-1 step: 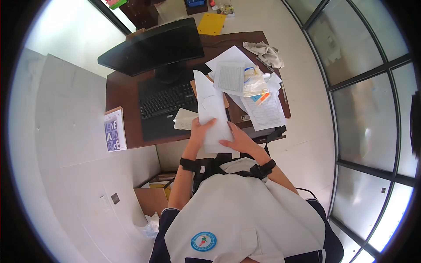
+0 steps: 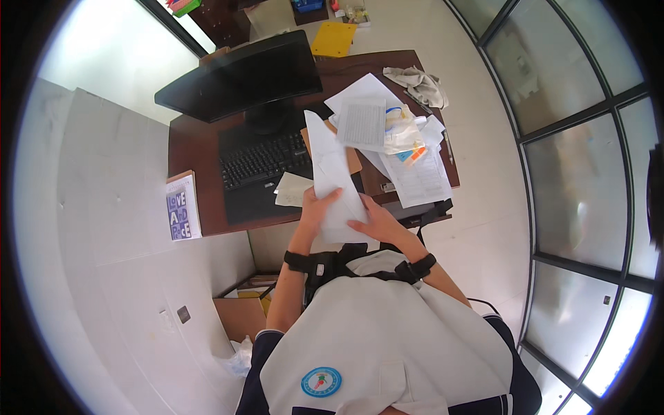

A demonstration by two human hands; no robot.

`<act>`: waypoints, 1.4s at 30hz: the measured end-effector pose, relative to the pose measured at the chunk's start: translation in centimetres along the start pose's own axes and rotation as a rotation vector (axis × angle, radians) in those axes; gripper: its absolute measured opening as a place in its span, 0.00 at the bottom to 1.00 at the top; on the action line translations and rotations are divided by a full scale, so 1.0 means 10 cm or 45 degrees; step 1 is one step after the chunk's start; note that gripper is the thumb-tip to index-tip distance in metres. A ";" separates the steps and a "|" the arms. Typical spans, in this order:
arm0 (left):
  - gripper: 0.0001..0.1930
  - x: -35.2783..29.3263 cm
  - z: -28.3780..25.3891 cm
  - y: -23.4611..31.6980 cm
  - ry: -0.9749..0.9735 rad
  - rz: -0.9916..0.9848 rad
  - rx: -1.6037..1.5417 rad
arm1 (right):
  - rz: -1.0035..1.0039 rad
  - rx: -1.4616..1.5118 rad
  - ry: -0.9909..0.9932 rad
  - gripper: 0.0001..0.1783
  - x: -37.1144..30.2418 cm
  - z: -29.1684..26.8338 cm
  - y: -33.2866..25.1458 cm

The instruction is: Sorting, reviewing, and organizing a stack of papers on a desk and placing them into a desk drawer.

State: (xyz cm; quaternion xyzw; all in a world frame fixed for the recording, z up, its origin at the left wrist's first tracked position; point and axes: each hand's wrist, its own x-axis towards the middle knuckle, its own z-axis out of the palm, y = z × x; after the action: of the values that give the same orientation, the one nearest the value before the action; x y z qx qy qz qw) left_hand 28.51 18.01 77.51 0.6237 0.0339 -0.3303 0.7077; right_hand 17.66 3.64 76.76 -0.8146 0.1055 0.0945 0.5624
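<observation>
**Long white paper held in both hands at the table's near edge**

The long white paper [image 2: 332, 166] slants away from the person's waist, its far end reaching over the table [image 2: 200, 149]; whether its underside touches anything there cannot be told. The left hand [image 2: 317, 209] has its grip closed on the paper's left edge, thumb on top. The right hand [image 2: 379, 220] grips the right edge, its thumb also lying across the sheet. The fingers beneath are mostly hidden.

Partly under the paper shows a brown card-like piece [image 2: 354, 163]. Just left of the paper are a cream sheet [image 2: 293, 189] and a black keyboard [image 2: 259, 162], with a dark monitor [image 2: 242, 77] behind. To the right, a small printed sheet [image 2: 363, 124] overlaps other papers, near a clear plastic bag [image 2: 401, 138] and a larger printed form [image 2: 420, 181]. A grey cloth [image 2: 423, 86] lies crumpled at the far right corner. A purple-lettered booklet [image 2: 182, 211] sits at the left edge. Black straps [image 2: 299, 261] circle both wrists.
</observation>
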 end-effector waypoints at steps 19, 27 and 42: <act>0.09 -0.77 0.05 0.87 0.077 0.820 1.279 | 0.121 -0.337 0.566 0.35 0.85 -0.98 0.46; 0.06 -0.75 0.73 0.76 -0.207 0.977 1.732 | 0.272 0.420 -0.052 0.32 0.33 -0.75 -0.94; 0.37 -0.13 -0.21 0.91 -0.048 0.509 0.517 | -0.107 0.689 0.341 0.25 0.05 -1.00 -0.66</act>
State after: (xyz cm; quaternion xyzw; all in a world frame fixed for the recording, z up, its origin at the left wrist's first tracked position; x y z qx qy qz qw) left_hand 32.84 20.49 85.46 0.7408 -0.1696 -0.1957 0.6198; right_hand 20.32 -3.52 86.01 -0.6440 0.1662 -0.0687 0.7436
